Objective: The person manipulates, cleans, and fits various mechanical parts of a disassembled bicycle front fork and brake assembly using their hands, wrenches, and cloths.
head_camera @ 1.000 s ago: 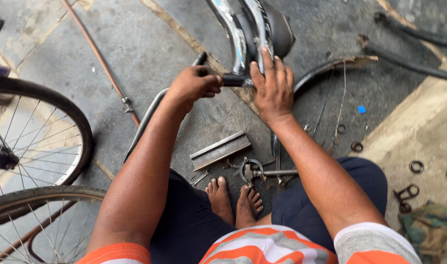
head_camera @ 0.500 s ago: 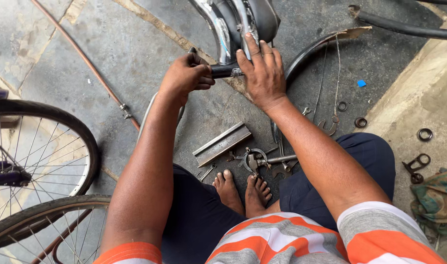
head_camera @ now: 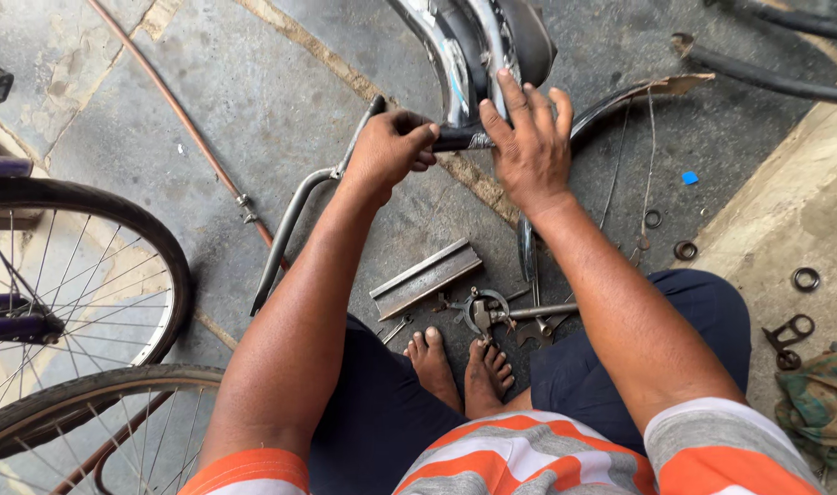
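I sit on a concrete floor with my bare feet [head_camera: 459, 362] out in front. My left hand [head_camera: 388, 147] is closed around a dark tool handle [head_camera: 459, 139] that points at a chrome bicycle mudguard [head_camera: 455, 50]. My right hand [head_camera: 531, 142] lies flat with fingers spread, pressing on the mudguard and the far end of the tool. A grey curved fork blade [head_camera: 295, 215] runs down to the left from under my left hand.
A metal angle bar [head_camera: 426, 278], wrenches and small parts [head_camera: 496, 312] lie by my feet. Two bicycle wheels [head_camera: 79, 275] stand at the left. Washers and rings [head_camera: 686, 249] lie at the right, with a cloth [head_camera: 817, 403] and a black tyre [head_camera: 766, 78].
The view has shifted slightly, so hands and mudguard sit a little lower in frame. My left hand keeps its grip on the tool and my right hand stays pressed on the mudguard.
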